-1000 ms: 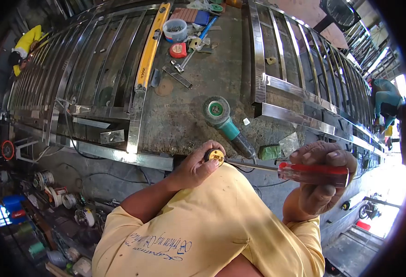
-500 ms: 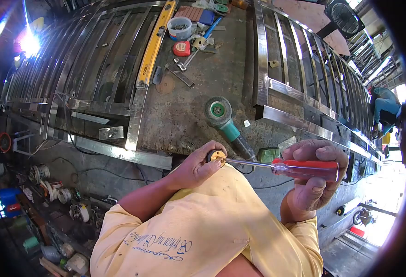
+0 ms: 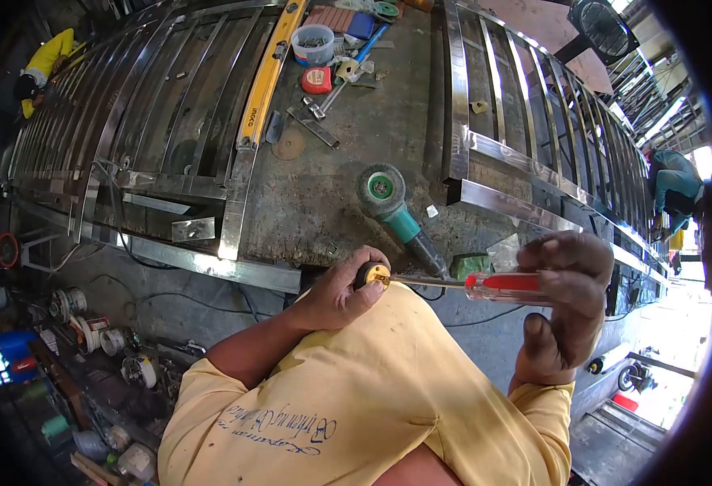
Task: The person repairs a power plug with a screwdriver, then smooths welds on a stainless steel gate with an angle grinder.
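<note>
My left hand pinches a small round electrical plug, black at the rim with a yellow face and brass-coloured parts. A screwdriver with a clear red handle lies level, its tip at the plug's face. My right hand has its fingers curled over the handle, while the thumb hangs apart below; the handle's end is hidden behind the fingers. Just beyond my hands, an angle grinder with a teal and black body rests on the worktable, its round disc facing up.
Metal frames with bars stand left, others right. A yellow spirit level, a red tape measure and a tub of small parts lie farther back. One person bends at far left, another sits at right.
My right fingers have shifted around the handle and the thumb has come away from it. The plug has tilted slightly. Bright welding glare at far left is gone, showing a person in yellow.
</note>
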The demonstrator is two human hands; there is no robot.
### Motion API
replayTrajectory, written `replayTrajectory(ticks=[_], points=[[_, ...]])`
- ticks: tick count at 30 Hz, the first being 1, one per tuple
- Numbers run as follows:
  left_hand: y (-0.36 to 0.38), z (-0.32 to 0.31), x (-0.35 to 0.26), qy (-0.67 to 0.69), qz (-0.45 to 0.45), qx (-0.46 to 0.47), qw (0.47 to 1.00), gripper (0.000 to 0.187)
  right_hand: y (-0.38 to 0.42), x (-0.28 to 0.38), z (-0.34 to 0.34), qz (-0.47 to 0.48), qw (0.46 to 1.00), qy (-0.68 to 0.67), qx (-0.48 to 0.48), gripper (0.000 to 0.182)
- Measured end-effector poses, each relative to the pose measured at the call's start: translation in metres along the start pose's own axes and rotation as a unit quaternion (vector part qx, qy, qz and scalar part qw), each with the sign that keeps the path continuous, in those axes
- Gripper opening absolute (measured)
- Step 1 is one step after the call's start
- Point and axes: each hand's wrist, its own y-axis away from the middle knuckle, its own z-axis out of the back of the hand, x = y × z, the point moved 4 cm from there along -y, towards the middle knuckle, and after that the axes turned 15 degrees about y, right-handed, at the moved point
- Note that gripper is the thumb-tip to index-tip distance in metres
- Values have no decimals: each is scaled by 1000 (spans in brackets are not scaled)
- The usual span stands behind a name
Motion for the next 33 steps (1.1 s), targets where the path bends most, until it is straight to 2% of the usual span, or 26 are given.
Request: replayTrajectory(ticks=[3,6,9,12,15,19,21,24,28,29,32,33], points=[[6,4,0,-55,-31,2,998,31,-5,0,7,43,994,75,63,35],[8,0,-2,-85,63,13,994,30,-3,4,13,11,986,125,110,39],[6,3,8,-132,-53,10,990,34,-7,16,18,8,976,158,147,39],[8,8,8,-95,-22,-23,995,30,0,24,18,3,975,164,147,32],[9,7,7,-107,-60,-10,992,32,1,18,21,-8,966,192,172,24],[10,6,5,-101,-42,-8,994,33,5,11,31,24,950,198,241,30],[9,8,5,-112,-48,-22,992,33,1,17,26,36,964,182,191,31],[10,7,3,-111,-46,-21,993,33,14,16,23,-3,983,120,142,29],[8,8,3,-133,-68,-12,989,34,21,5,30,-1,964,145,222,36],[8,7,2,-132,-53,-12,990,34,23,5,30,-27,960,153,232,39],[6,6,-2,-131,-29,-22,991,34,19,6,32,-38,959,155,236,44],[6,7,-1,-134,-34,-28,990,35,15,10,30,-26,968,144,205,38]])
